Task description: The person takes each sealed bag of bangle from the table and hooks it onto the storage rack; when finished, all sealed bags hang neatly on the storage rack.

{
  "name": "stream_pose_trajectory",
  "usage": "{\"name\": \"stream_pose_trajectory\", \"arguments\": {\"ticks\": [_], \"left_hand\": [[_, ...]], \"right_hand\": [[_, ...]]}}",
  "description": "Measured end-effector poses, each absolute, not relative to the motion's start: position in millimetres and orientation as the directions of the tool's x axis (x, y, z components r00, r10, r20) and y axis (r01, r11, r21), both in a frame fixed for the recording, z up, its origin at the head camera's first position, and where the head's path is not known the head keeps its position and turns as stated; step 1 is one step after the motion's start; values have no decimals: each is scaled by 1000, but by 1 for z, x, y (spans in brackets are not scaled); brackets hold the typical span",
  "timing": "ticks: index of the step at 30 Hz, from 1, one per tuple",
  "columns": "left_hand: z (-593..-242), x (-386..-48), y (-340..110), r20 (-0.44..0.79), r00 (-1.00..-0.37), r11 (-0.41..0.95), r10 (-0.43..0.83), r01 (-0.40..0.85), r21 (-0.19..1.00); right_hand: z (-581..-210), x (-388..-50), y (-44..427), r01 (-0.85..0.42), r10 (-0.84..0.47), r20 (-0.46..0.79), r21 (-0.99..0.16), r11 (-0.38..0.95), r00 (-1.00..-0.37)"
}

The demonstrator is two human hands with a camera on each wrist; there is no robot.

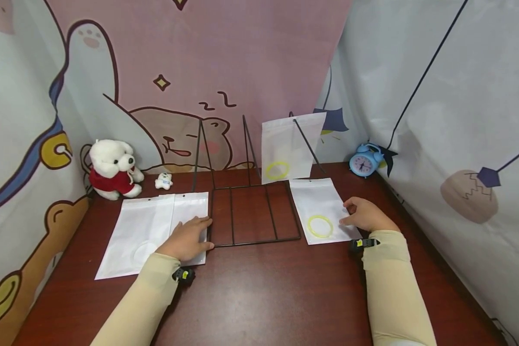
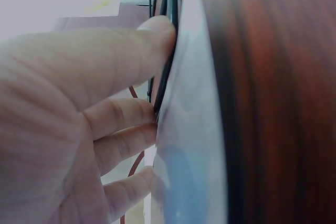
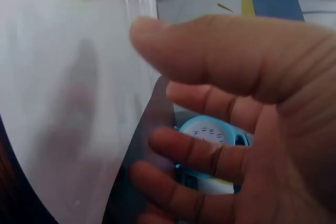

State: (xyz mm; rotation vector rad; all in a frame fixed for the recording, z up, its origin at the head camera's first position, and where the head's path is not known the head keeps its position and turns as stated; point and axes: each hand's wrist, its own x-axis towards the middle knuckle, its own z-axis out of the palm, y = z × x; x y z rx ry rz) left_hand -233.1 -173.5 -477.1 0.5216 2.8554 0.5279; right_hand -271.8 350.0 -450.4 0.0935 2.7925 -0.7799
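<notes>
My left hand (image 1: 187,240) rests at the left side of a black wire rack (image 1: 255,242), its thumb at the front corner and its fingers extended over a white flat bag (image 1: 191,206). Another white bag (image 1: 142,221) overlaps that one on the left, with a pale ring mark near its bottom. My right hand (image 1: 369,215) is at the right edge of a white bag (image 1: 315,199) with a yellow ring, its fingers loosely bent and gripping nothing. In the right wrist view the thumb lies close to the bag's edge (image 3: 142,35); contact is unclear. One more bag (image 1: 285,142) stands upright in the rack.
A white plush dog (image 1: 112,166) in red sits at the back left, with a small white toy (image 1: 163,181) beside it. A blue alarm clock (image 1: 364,161) stands at the back right. Printed curtains (image 1: 242,57) enclose the brown table (image 1: 259,293).
</notes>
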Motion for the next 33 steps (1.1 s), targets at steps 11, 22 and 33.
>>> {"name": "stream_pose_trajectory", "arguments": {"ticks": [11,22,33], "left_hand": [[-478,-233,-173,-125,-920,876,371,302,376],[-477,-232,-172,-127,-920,877,371,302,373],[-478,-232,-173,-131,-922,878,363,292,379]], "right_hand": [[-456,-273,340,192,57,-302,-440,877,-952],[-467,-280,345,106,-59,-292,-518,849,-955],[-468,-280,351,114,-79,-285,-600,792,-955]]}}
